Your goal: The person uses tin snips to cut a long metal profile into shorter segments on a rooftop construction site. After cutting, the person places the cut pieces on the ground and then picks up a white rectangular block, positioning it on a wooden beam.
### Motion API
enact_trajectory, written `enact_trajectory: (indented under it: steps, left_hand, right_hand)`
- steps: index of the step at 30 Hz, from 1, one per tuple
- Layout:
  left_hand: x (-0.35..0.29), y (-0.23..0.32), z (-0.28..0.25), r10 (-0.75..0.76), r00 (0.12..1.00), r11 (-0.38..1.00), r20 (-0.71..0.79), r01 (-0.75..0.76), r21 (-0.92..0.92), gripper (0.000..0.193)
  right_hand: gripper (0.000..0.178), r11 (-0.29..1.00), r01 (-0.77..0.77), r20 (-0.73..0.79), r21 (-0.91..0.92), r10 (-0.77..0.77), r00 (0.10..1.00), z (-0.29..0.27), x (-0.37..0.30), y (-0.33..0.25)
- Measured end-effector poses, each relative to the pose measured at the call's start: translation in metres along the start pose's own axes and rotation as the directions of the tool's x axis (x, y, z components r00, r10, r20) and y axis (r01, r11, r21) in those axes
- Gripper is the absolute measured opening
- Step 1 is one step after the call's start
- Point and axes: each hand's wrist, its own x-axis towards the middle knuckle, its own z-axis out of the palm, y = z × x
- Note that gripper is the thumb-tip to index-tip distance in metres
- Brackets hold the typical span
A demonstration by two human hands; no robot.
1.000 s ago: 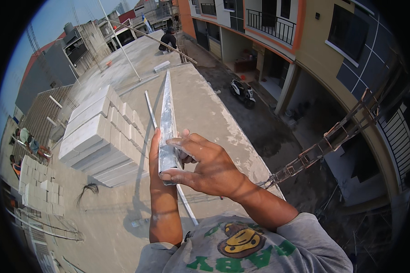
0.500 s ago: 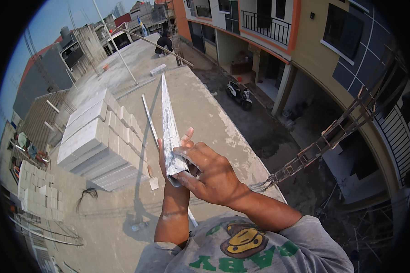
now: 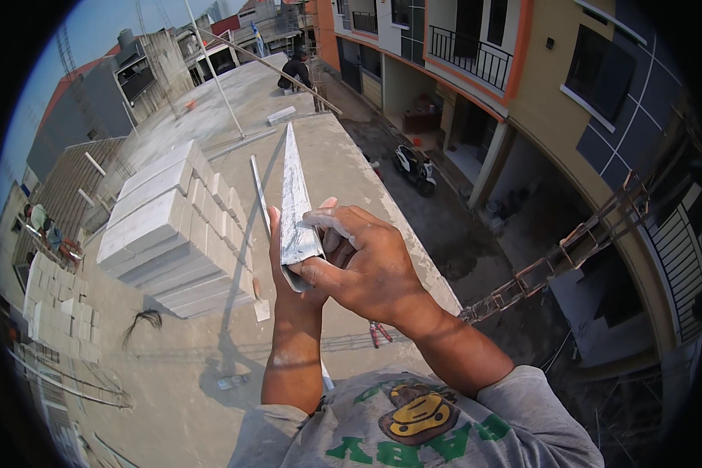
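A long silver metal channel bar (image 3: 295, 203), smeared with whitish marks, points away from me over the concrete. Close to its near end, my left hand (image 3: 279, 261) is wrapped round it from below and the left; the bar hides most of those fingers. My right hand (image 3: 370, 253) grips the right edge, its thumb at the open near end and its dusty fingers curled against the side and top. On the floor just beyond my right forearm lie pliers with red handles (image 3: 380, 335). Left of my left wrist is a trowel (image 3: 260, 306).
Pale blocks (image 3: 175, 226) stand stacked at the left, with another block pile (image 3: 58, 312) farther left. A thin metal strip (image 3: 258, 187) lies beyond my hands. The slab drops off at its right edge (image 3: 413, 230) toward a scooter (image 3: 415, 170). A person (image 3: 295, 72) crouches far ahead.
My hands and the bar's near end sit slightly higher in view. The right fingers have shifted along the bar. The red-handled pliers now show beside my right forearm.
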Motion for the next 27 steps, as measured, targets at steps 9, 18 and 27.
enact_trajectory:
  steps: [9,18,27]
  left_hand:
    - [0.008,0.006,0.011,-0.068,0.971,0.971,0.229,0.117,-0.210,0.076]
    - [0.016,0.015,0.009,0.060,0.998,0.996,0.026,-0.062,0.066,0.081]
    - [-0.004,0.022,0.010,0.158,0.987,0.966,-0.028,-0.149,0.211,0.069]
  right_hand:
    - [0.053,0.963,-0.139,-0.088,0.230,0.163,0.983,0.011,0.003,0.004]
    - [0.049,0.845,-0.217,0.043,0.489,0.226,0.973,0.018,0.002,-0.012]
    - [0.064,0.832,-0.250,0.131,0.495,0.213,0.968,0.028,-0.004,-0.013]
